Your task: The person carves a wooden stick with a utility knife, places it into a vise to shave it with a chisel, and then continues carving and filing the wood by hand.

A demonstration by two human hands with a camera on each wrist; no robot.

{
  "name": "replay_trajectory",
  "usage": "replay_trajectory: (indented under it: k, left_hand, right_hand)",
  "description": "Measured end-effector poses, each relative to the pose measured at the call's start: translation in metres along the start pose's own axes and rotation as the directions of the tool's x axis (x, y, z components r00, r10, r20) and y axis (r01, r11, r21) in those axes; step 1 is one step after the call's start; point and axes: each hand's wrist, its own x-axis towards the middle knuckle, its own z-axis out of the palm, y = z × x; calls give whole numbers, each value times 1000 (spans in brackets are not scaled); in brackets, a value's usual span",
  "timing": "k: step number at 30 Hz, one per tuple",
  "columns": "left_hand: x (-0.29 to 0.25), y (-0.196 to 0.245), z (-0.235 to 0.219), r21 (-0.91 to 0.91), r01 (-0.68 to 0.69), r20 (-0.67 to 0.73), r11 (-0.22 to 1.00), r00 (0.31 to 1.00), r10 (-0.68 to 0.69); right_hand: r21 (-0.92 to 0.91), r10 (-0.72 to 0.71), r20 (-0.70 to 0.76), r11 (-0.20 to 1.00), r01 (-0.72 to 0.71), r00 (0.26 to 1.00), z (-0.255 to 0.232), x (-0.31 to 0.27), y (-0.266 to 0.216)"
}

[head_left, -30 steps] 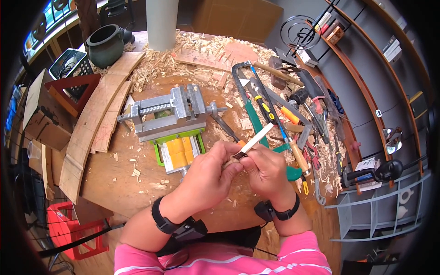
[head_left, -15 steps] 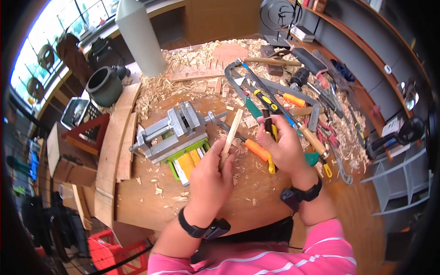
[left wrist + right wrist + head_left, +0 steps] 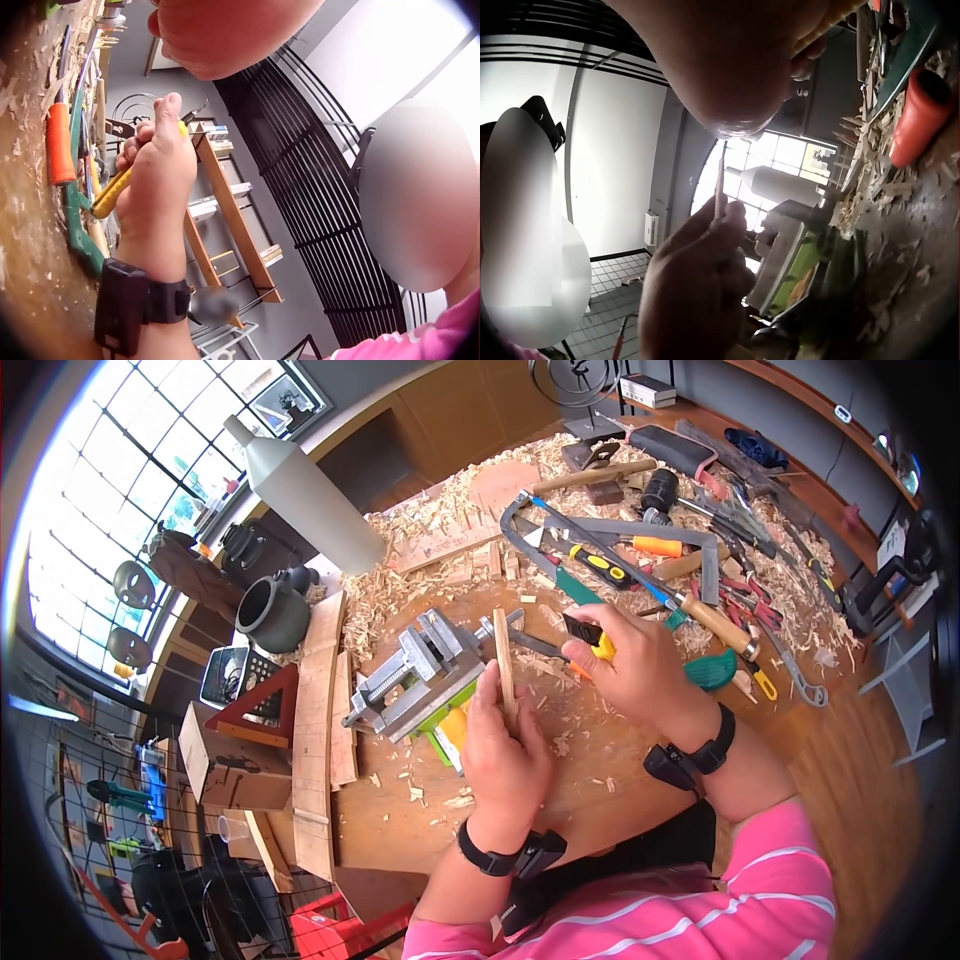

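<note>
My left hand [image 3: 508, 765] holds a slim wooden stick [image 3: 503, 645] near its lower end, the upper part pointing up and away over the bench. To the right, my right hand [image 3: 650, 670] grips a utility knife with a yellow handle [image 3: 112, 193] and a dark blade [image 3: 580, 628]. Knife and stick are apart, with a hand's width of bench between them. In the right wrist view the stick [image 3: 720, 184] rises from the left fingers. Behind the left hand stands a grey metal vise [image 3: 425, 660] on a green base, partly covered by that hand.
Wood shavings [image 3: 450, 585] cover the bench's far side. A hacksaw [image 3: 590, 550], an adze-like hammer [image 3: 600, 480], a drill bit holder and several other tools lie to the right. Long boards [image 3: 318, 740] line the left edge, near a dark pot [image 3: 273, 615] and a tall pale bottle [image 3: 310, 495].
The hands were together with blade against stick a second ago; they have since parted, the knife moving right. The stick now stands more upright. The head view has turned left.
</note>
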Motion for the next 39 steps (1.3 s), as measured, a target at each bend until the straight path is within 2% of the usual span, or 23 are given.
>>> replay_trajectory:
  k: [1, 3, 5, 7, 8, 9, 10, 11, 13, 14, 16, 17, 19, 21, 22, 23, 24, 26, 30, 32, 33, 35, 39]
  left_hand:
    - [1, 2, -2, 35, -3, -3, 999, 1000, 3]
    - [0, 6, -2, -14, 27, 29, 1000, 999, -27]
    - [-1, 13, -4, -65, 63, 68, 996, 996, -58]
    - [3, 23, -8, -169, 253, 268, 953, 942, -202]
    - [3, 23, -6, -175, 243, 272, 954, 943, -190]
    - [2, 22, -5, -282, 261, 332, 923, 929, -161]
    - [1, 20, -3, -381, 284, 388, 880, 913, -127]
    - [-1, 15, 0, -381, 278, 390, 882, 913, -119]
    - [-6, 6, 5, -667, 400, 466, 629, 882, -67]
    - [-5, 6, 2, -663, 402, 468, 631, 881, -70]
    - [1, 11, -9, -715, 587, 616, 380, 786, -55]
    - [2, 13, -10, -714, 588, 615, 381, 786, -61]
    - [2, 16, -13, -736, 543, 558, 405, 825, -92]
    - [1, 16, -10, -735, 523, 533, 432, 839, -110]
    - [0, 14, -8, -738, 514, 520, 437, 846, -117]
    - [-1, 12, -7, -742, 505, 507, 442, 853, -123]
    - [-1, 13, -7, -745, 504, 505, 437, 854, -126]
    - [0, 16, -9, -757, 544, 516, 362, 837, -179]
    - [0, 17, -11, -780, 548, 511, 302, 836, -199]
    - [1, 17, -15, -737, 542, 521, 405, 836, -171]
    - [1, 15, -15, -744, 539, 514, 394, 839, -177]
    - [0, 10, -15, -694, 454, 495, 558, 864, -87]
    - [-2, 7, -16, -674, 429, 489, 601, 869, -73]
  right_hand:
    - [-3, 3, -2, 1000, -3, 1000, 0, -1, -3]
    - [396, 154, 140, 897, -198, 978, 1, -1, -11]
    - [439, 165, 195, 867, -236, 967, 0, -2, -19]
    - [479, 179, 240, 833, -277, 954, 1, -5, -23]
    - [463, 142, 251, 851, -248, 958, 4, -6, -22]
    - [449, 106, 261, 867, -218, 960, 4, -6, -21]
    - [478, 104, 307, 843, -248, 946, 1, -4, -21]
    - [479, 105, 300, 843, -245, 948, -3, -4, -21]
    - [552, 121, 434, 748, -369, 893, -7, -4, -22]
    - [555, 121, 435, 744, -372, 892, -8, -5, -21]
    - [562, 109, 441, 740, -369, 891, -10, -6, -17]
    - [564, 106, 445, 738, -370, 889, -8, -5, -9]
    - [469, 219, 214, 832, -296, 952, -1, 1, 11]
    - [403, 222, 244, 862, -307, 944, -10, 4, 7]
    - [295, 70, 123, 950, -104, 990, -5, 2, 9]
    - [158, -103, 23, 983, 98, 994, -1, -2, 10]
    - [156, -105, 28, 983, 100, 994, 2, -4, 8]
    - [140, -302, 24, 945, 296, 953, 11, -6, -1]
    - [5, -389, 29, 921, 389, 921, 20, -11, -10]
    - [-22, -402, 29, 915, 403, 915, 21, -11, -12]
    - [-23, -410, 42, 911, 411, 911, 21, -10, -13]
    - [-3, -387, 38, 922, 388, 921, 19, -10, -14]
    - [-11, -367, 103, 929, 370, 925, 16, -13, -17]
